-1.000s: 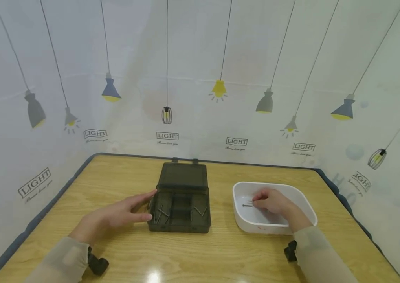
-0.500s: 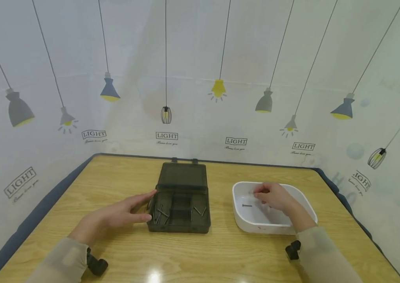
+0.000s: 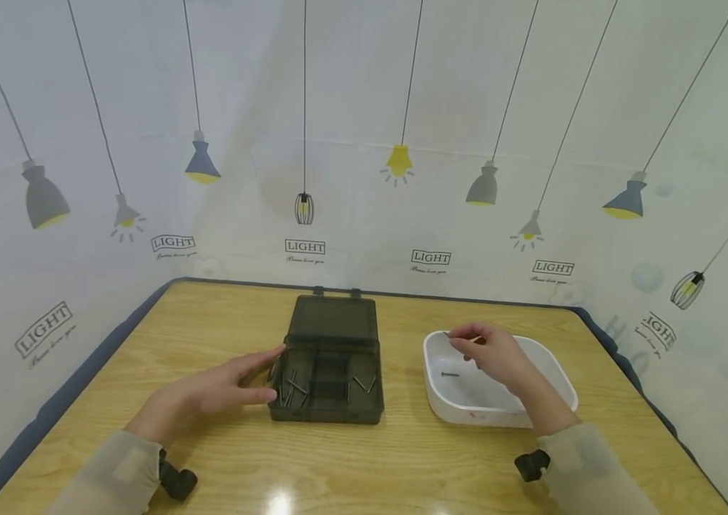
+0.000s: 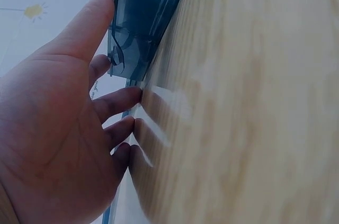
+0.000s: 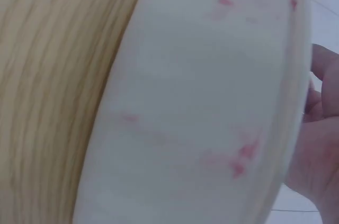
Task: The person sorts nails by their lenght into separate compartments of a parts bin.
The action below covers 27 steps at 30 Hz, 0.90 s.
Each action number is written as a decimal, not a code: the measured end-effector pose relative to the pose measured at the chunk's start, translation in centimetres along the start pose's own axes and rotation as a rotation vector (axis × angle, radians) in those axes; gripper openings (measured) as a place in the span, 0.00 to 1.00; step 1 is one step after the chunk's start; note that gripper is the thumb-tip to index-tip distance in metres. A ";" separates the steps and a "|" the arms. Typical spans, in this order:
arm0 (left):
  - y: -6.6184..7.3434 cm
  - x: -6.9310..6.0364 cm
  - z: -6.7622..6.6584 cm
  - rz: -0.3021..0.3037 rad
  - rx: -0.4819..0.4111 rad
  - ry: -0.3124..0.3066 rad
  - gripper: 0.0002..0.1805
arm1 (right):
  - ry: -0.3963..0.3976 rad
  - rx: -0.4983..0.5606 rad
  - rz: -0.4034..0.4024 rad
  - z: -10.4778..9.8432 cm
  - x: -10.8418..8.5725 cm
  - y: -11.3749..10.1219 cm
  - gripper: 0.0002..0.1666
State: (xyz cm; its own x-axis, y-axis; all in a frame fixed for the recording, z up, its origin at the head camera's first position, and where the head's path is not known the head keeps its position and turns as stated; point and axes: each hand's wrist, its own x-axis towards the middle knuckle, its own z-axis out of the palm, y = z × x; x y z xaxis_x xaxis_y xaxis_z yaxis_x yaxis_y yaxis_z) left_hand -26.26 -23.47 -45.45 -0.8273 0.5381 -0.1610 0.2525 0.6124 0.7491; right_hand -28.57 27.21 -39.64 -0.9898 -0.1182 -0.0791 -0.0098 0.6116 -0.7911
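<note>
A dark translucent compartment box (image 3: 359, 415) stands on the table, its hinged lid (image 3: 335, 317) laid back. Several thin metal screws (image 3: 297, 387) lie in its left and right compartments. My left hand (image 3: 219, 386) rests against the box's left side, thumb and index finger extended; in the left wrist view the thumb touches the box's corner. Over the white tub (image 3: 486, 416), my right hand (image 3: 499, 357) pinches a small screw (image 3: 447, 334), mostly hidden by the fingertips. Another screw (image 3: 450, 374) lies on the tub's floor. The tub's wall covers part of my right hand in the right wrist view.
The wooden table (image 3: 338, 465) has a dark blue edge, with a white lamp-print curtain (image 3: 364, 214) behind it. A strip of table separates box and tub. Red smudges mark the tub's outer wall (image 5: 201, 75). Black camera mounts (image 3: 177, 481) sit at both wrists.
My right hand has risen from the tub's floor toward its far left rim, with a screw between the fingertips. One screw stays in the tub. The left hand and the box have not moved.
</note>
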 end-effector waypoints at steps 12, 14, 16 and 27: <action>-0.3 0.0 0.1 0.016 -0.010 -0.006 0.51 | -0.023 0.077 -0.159 2.4 -0.5 -3.2 0.15; -0.4 0.0 0.1 0.014 -0.007 -0.002 0.51 | -0.030 0.080 -0.178 2.8 -0.5 -3.7 0.15; -0.4 0.0 0.1 0.011 -0.002 0.001 0.51 | -0.040 0.079 -0.196 3.3 -0.5 -4.2 0.14; -0.1 -0.1 0.0 0.005 0.007 0.004 0.51 | -0.109 0.087 -0.295 6.0 0.0 -5.9 0.09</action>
State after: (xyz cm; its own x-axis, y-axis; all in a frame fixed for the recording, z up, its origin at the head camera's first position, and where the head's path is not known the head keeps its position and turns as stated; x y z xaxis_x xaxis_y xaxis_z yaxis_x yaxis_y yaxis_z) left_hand -26.19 -23.64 -45.50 -0.8282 0.5385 -0.1549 0.2601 0.6142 0.7451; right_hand -27.68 18.94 -38.60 -0.9252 -0.3660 0.1003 -0.2768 0.4700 -0.8381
